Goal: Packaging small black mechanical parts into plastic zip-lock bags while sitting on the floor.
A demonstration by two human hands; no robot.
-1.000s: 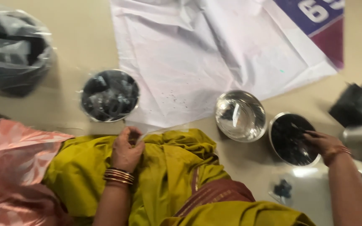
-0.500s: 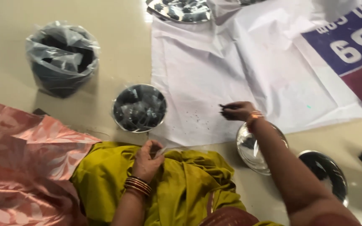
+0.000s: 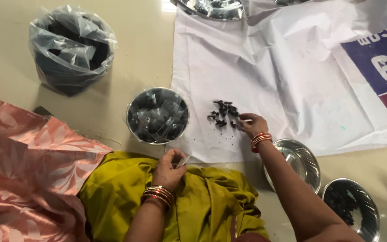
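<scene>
My right hand [image 3: 252, 125] reaches out over a white sheet [image 3: 287, 80] spread on the floor, fingers pinched beside a small pile of dark bits [image 3: 223, 114]. My left hand [image 3: 171, 166] rests on my yellow-green lap cloth [image 3: 202, 201], curled around a small pale packet at its fingertips. A steel bowl [image 3: 157, 115] lined with clear plastic and holding dark stuff sits just above the left hand. I cannot tell whether the right fingers hold any bits.
A dark bucket [image 3: 70, 49] wrapped in a clear bag stands at far left. An empty steel bowl [image 3: 297, 161] and a steel bowl of dark bits [image 3: 350, 206] sit by my right forearm. A steel plate [image 3: 211, 8] lies at the top. Pink patterned cloth [image 3: 27, 175] covers the lower left.
My right hand moved from the bowl of dark bits at the right over to the white sheet, and a small dark pile now lies there. The left hand stayed on my lap.
</scene>
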